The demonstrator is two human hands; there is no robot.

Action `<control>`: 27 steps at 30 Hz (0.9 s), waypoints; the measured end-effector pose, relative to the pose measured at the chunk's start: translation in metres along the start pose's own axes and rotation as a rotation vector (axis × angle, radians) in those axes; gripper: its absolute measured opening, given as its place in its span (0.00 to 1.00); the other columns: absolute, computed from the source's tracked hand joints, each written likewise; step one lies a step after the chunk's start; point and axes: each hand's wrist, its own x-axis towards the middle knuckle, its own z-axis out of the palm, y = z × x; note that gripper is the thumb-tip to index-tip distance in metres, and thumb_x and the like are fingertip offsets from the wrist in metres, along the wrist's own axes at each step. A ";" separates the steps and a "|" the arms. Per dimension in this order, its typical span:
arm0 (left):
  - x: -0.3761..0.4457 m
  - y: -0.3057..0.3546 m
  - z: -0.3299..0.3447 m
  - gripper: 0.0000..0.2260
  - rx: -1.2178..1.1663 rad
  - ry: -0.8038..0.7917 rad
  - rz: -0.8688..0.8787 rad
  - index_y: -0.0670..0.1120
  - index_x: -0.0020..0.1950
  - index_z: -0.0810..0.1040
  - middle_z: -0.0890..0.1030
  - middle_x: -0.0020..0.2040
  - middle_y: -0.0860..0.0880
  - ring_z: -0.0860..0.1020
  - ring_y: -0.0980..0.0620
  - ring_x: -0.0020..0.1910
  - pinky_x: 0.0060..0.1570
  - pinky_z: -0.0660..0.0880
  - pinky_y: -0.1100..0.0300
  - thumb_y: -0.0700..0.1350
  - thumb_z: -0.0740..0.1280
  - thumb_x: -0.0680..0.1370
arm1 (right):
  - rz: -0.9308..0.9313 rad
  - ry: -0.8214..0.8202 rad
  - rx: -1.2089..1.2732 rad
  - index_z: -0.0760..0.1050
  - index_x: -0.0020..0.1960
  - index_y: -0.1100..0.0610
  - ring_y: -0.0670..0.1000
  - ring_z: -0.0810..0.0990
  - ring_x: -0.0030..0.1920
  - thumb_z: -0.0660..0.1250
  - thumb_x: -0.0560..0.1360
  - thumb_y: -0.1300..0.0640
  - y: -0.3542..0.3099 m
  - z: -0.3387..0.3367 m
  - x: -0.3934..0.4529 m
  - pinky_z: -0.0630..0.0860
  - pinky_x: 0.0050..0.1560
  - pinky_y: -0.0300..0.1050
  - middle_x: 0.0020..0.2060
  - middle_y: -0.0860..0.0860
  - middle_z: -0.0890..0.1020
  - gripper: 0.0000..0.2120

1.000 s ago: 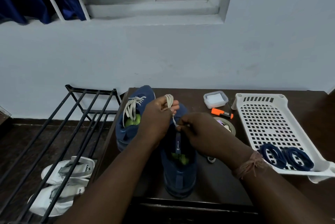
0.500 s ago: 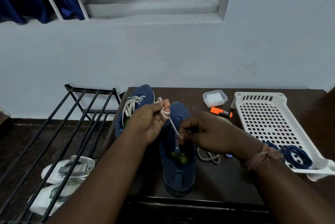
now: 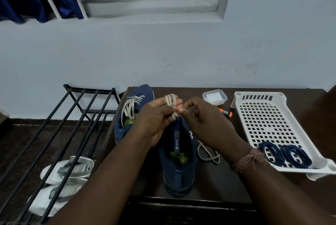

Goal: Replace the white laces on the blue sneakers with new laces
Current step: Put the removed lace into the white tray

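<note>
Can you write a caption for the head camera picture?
Both hands wind a white lace above the unlaced blue sneaker.

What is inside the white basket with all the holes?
Two coiled dark blue laces lie at the near end of the white basket. The rest of its floor shows only holes. The right wrist hides a small bit of the near left rim.

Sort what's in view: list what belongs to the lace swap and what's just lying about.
Job: near sneaker; far sneaker; white lace, wound by both hands; dark blue laces; white tray.
Lying about: orange marker; lidded box; white sandals; black rack.
</note>
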 end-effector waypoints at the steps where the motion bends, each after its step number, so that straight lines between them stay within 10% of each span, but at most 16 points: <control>1: -0.001 -0.002 0.002 0.12 0.016 -0.011 0.004 0.39 0.61 0.81 0.86 0.55 0.43 0.85 0.51 0.50 0.46 0.81 0.61 0.30 0.65 0.80 | 0.018 0.070 0.021 0.75 0.50 0.49 0.39 0.75 0.32 0.67 0.79 0.49 -0.001 0.003 0.001 0.68 0.32 0.29 0.30 0.44 0.77 0.05; 7: -0.004 -0.014 0.011 0.12 -0.038 -0.045 -0.031 0.38 0.62 0.81 0.85 0.55 0.40 0.85 0.50 0.49 0.46 0.81 0.62 0.31 0.66 0.80 | 0.081 0.220 0.005 0.78 0.49 0.49 0.41 0.79 0.38 0.68 0.78 0.51 0.005 0.011 0.005 0.76 0.41 0.41 0.36 0.44 0.82 0.02; 14: -0.003 -0.021 0.014 0.14 0.001 -0.051 0.018 0.37 0.66 0.78 0.84 0.60 0.40 0.82 0.46 0.60 0.63 0.78 0.54 0.32 0.63 0.82 | 0.115 0.229 0.014 0.80 0.50 0.51 0.40 0.76 0.34 0.69 0.77 0.53 0.004 0.014 0.004 0.68 0.37 0.32 0.30 0.41 0.75 0.03; 22: -0.006 -0.027 0.020 0.14 0.137 -0.059 0.089 0.40 0.69 0.77 0.86 0.56 0.52 0.83 0.57 0.55 0.53 0.80 0.64 0.35 0.63 0.83 | 0.206 0.217 0.130 0.83 0.40 0.53 0.43 0.79 0.29 0.70 0.75 0.53 0.006 0.007 0.007 0.74 0.34 0.39 0.27 0.47 0.81 0.07; 27: -0.006 -0.028 0.019 0.13 0.144 -0.034 0.110 0.39 0.67 0.79 0.84 0.60 0.43 0.82 0.48 0.61 0.56 0.81 0.60 0.36 0.63 0.83 | 0.237 0.182 0.064 0.79 0.37 0.53 0.46 0.79 0.32 0.70 0.74 0.52 0.005 0.006 0.008 0.75 0.34 0.41 0.30 0.48 0.81 0.08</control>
